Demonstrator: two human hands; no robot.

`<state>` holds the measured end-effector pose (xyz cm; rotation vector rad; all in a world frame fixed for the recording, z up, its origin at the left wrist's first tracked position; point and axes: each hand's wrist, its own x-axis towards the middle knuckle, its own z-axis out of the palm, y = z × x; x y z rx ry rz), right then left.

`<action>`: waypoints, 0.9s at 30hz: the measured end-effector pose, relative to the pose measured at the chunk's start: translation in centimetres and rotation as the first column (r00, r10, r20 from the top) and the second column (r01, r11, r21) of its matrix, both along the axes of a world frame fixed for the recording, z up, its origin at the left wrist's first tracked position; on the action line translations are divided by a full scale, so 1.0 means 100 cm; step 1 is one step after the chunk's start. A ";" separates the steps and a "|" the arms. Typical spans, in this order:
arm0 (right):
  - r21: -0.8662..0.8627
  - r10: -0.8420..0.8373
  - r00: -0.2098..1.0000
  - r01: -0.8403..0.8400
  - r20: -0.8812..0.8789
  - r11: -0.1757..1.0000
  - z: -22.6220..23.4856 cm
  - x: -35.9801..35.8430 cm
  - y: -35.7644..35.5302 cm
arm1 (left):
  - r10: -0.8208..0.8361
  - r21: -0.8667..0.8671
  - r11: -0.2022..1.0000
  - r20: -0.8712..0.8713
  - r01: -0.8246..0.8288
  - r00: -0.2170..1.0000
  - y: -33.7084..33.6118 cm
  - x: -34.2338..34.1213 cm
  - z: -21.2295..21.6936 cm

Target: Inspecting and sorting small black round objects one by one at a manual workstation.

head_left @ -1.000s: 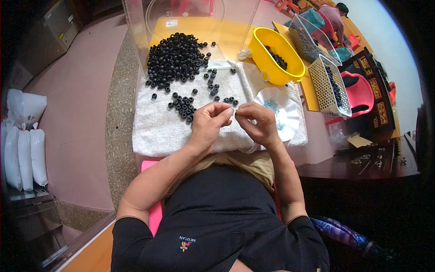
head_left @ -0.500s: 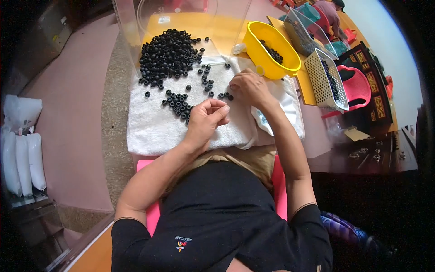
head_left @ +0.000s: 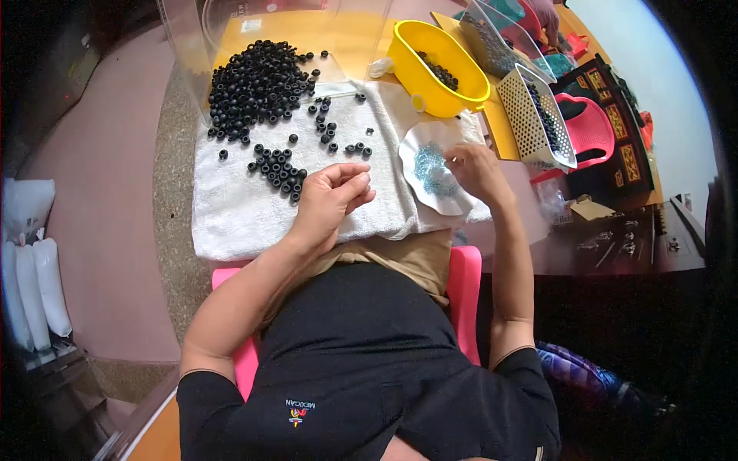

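Head view. At centre, the left hand (head_left: 332, 196) is raised over a white towel (head_left: 231, 227), its thumb drawn close to the curled fingers; whether this grip encloses anything cannot be told. Right of centre, the right hand (head_left: 478, 173) bunches its fingertips over a fluted white dish (head_left: 444, 206) bearing tiny blue pieces (head_left: 430, 163); whether it pinches one is indiscernible. Black holed beads form a large heap (head_left: 257, 88) at upper left and a smaller cluster (head_left: 278, 170) just left of the left hand, with strays between. A yellow tub (head_left: 409, 71) on the table (head_left: 354, 34), at upper right, contains further dark pieces (head_left: 438, 71). Work appears under way, much seemingly unhandled; finished beads cannot be distinguished.
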<state>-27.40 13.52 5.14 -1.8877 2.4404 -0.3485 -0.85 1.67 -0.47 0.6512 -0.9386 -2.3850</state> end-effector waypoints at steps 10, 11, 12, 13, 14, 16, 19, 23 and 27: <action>-0.034 -0.023 1.000 0.023 0.002 0.999 -0.020 0.005 0.006 | -0.022 -0.004 1.000 0.008 0.022 1.000 0.004 -0.001 -0.004; -0.036 -0.022 1.000 0.022 0.001 0.999 -0.020 0.006 0.006 | -0.025 -0.011 1.000 0.005 0.025 1.000 0.004 -0.002 -0.005; -0.016 -0.040 0.999 0.040 -0.014 0.999 -0.020 0.007 0.006 | -0.024 -0.012 1.000 0.004 0.024 1.000 0.004 -0.002 -0.005; 0.004 -0.057 0.998 0.058 -0.029 0.998 -0.019 0.008 0.005 | -0.028 -0.009 1.000 0.006 0.028 1.000 0.004 -0.001 -0.005; 0.003 -0.056 0.998 0.056 -0.030 0.998 -0.019 0.008 0.006 | -0.032 -0.006 0.999 0.007 0.032 0.999 0.005 -0.001 -0.005; 0.015 -0.070 0.997 0.070 0.012 0.997 -0.019 0.006 0.008 | -0.029 -0.009 1.000 0.016 0.029 0.999 0.006 -0.001 -0.003; 0.033 -0.074 0.997 0.073 0.013 0.997 -0.014 0.009 0.009 | -0.029 -0.010 1.000 0.028 0.029 0.999 0.007 0.000 -0.002; 0.032 -0.092 0.994 0.090 0.052 0.995 -0.013 0.010 0.012 | -0.038 -0.010 0.999 0.025 0.039 0.999 0.008 0.000 -0.001; -0.139 0.005 0.981 0.022 0.192 0.990 -0.015 0.008 0.018 | -0.041 -0.002 0.999 0.018 0.041 0.999 0.008 -0.001 0.000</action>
